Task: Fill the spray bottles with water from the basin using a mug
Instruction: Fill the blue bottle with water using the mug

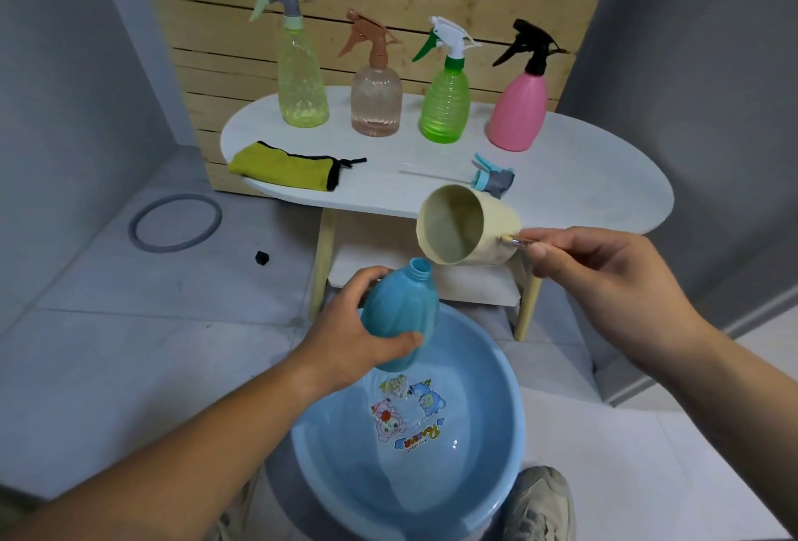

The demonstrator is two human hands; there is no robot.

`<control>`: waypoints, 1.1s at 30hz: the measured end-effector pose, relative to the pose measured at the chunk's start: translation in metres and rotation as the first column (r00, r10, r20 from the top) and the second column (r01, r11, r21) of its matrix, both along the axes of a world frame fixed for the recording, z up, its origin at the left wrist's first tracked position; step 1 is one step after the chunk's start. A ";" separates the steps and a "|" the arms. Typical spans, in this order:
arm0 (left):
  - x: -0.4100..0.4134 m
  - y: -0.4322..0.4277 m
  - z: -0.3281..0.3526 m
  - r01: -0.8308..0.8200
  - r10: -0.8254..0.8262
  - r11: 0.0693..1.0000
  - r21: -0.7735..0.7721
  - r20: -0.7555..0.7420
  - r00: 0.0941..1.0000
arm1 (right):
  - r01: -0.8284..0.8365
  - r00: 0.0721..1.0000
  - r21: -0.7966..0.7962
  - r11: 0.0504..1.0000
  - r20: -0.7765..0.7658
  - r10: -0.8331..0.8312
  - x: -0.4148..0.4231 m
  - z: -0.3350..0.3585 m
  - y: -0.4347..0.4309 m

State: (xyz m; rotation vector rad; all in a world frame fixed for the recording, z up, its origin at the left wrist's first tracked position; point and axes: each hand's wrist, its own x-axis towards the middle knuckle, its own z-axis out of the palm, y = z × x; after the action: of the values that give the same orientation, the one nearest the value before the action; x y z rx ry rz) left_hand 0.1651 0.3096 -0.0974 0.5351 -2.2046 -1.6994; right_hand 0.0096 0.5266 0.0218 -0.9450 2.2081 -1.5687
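While tipping the mug (466, 229) above the far side of the basin (511, 432), handle (516, 241) pinched in right hand (604, 277), gripping uncapped blue bottle (401, 316) underneath with left hand (354, 329): pouring step. No stream visible; likely calls for dipping the mug.

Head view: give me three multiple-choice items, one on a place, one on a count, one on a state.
1. Where is the loose spray head? A on the table B on the floor C on a bottle
2. How many capped spray bottles stand on the table? A three B four C five
3. The blue bottle in the left hand is: A capped B uncapped C lying flat
1 A, it lies on the tabletop beyond the mug; 2 B, four stand in a row; 3 B, its neck is open.
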 end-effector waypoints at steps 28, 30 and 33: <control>-0.001 0.000 -0.004 0.006 -0.006 1.000 0.010 0.030 1.000 | -0.009 0.977 0.015 1.000 -0.212 0.012 0.000 0.003 0.001; -0.001 0.001 -0.004 0.000 -0.001 1.000 0.008 0.026 1.000 | -0.009 0.972 0.025 1.000 -0.236 0.014 0.000 0.003 0.001; -0.001 0.001 -0.004 -0.003 0.002 1.000 0.017 0.026 1.000 | -0.011 0.969 0.017 1.000 -0.247 0.015 0.000 0.002 0.001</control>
State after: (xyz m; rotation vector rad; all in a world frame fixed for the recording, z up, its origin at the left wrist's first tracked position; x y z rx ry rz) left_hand 0.1643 0.3111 -0.1014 0.5670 -2.2082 -1.7205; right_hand 0.0099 0.5277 0.0241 -1.2064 2.3673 -1.4967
